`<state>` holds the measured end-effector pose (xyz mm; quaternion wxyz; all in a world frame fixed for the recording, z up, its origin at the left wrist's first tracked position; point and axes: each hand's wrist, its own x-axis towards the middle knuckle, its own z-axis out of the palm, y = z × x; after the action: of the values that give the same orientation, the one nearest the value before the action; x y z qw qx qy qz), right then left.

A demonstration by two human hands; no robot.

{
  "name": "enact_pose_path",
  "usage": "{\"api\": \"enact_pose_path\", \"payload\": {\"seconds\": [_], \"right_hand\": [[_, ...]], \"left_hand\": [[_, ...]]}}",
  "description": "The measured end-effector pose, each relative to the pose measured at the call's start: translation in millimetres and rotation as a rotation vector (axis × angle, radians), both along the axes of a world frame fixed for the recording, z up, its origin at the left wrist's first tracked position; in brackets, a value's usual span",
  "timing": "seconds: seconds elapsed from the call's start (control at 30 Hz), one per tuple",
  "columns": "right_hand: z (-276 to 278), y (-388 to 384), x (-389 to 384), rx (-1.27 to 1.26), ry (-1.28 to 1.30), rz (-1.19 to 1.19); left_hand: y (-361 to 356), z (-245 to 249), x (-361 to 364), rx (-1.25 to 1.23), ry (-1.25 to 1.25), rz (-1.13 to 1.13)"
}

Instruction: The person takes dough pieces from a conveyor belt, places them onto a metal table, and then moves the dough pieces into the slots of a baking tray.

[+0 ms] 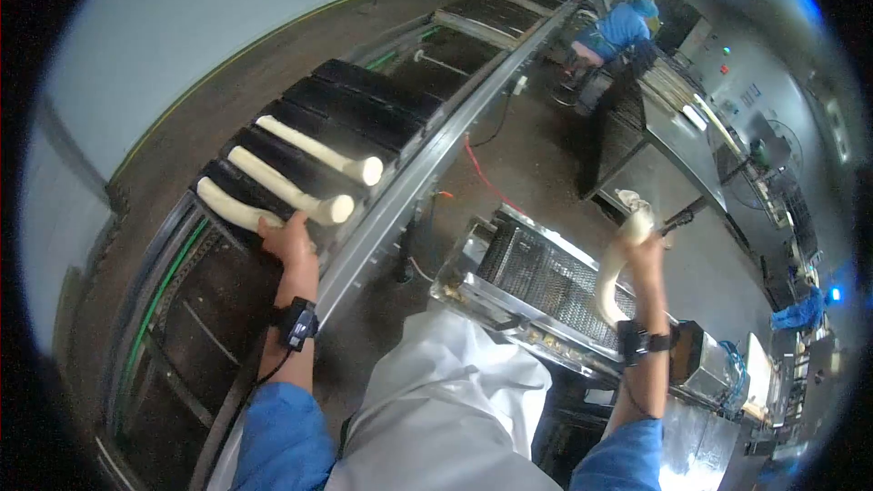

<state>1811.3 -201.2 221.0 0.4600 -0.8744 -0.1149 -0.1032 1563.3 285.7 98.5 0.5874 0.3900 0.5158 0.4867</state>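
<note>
My left hand (pixel 289 241) is closed round the near end of a long pale piece (pixel 225 206), which lies on the black slats (pixel 368 91) of the conveyor. Two more pale pieces, a middle one (pixel 277 183) and a far one (pixel 309 145), lie beside it with their thick round ends toward the metal rail. On the right, my right hand (pixel 641 259) grips another curved pale piece (pixel 611 284) near its upper end, above the right side of a metal mesh belt (pixel 536 268). Its lower end hangs down beside my wrist.
The conveyor's steel rail (pixel 400 209) runs from near left to far right. A co-worker in blue (pixel 618 32) bends near a steel table (pixel 677 150) at the back. Another person in blue (pixel 800 312) is at the far right. A metal box (pixel 714 368) stands right of the mesh belt.
</note>
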Motion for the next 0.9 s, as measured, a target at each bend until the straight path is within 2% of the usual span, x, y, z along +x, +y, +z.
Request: {"api": "enact_pose_path", "payload": {"seconds": [0.07, 0.1, 0.13, 0.17, 0.23, 0.27, 0.37, 0.43, 0.47, 0.53, 0.6, 0.63, 0.73, 0.77, 0.83, 0.9], "right_hand": [[73, 28, -8, 0.319, 0.0, 0.177], [98, 49, -11, 0.558, -0.022, 0.393], [127, 74, -24, 0.67, -0.025, 0.525], [141, 85, -20, 0.81, 0.029, 0.794], [163, 128, -57, 0.923, 0.119, 0.904], [163, 137, -54, 0.836, 0.1, 0.924], [137, 152, -58, 0.718, 0.116, 0.808], [101, 145, -49, 0.503, 0.121, 0.668], [76, 136, -45, 0.368, 0.108, 0.583], [5, 106, -29, 0.258, 0.12, 0.471], [-82, 56, -8, -0.157, -0.131, 0.339], [-107, 35, -16, -0.289, -0.112, 0.217], [-169, -27, -47, -0.715, -0.12, -0.095], [-178, -41, -56, -0.707, -0.121, -0.106], [-187, -61, -67, -0.689, -0.079, -0.467], [-195, -82, -68, -0.706, -0.09, -0.486]], "left_hand": [[0, -3, 1, 0.02, 0.024, 0.004], [4, -7, 2, -0.004, 0.055, -0.003], [5, -7, 0, 0.001, 0.058, 0.001], [4, -6, 0, -0.011, 0.012, -0.01], [0, -1, -3, -0.023, -0.033, -0.016], [-3, 5, -7, -0.062, 0.015, -0.034], [1, 6, -15, -0.056, 0.035, -0.048], [4, 4, -20, -0.02, 0.004, -0.047], [5, 3, -23, -0.031, -0.005, -0.052], [2, 4, -26, -0.044, -0.016, -0.06], [-3, 16, -30, -0.049, 0.056, -0.036], [-11, 31, -33, -0.083, 0.059, -0.054], [3, 3, -43, -0.032, -0.045, -0.058], [-4, 10, -48, -0.037, -0.164, -0.07], [5, -1, -57, -0.043, -0.159, -0.06], [-5, 11, -68, -0.037, -0.183, -0.031]]}}
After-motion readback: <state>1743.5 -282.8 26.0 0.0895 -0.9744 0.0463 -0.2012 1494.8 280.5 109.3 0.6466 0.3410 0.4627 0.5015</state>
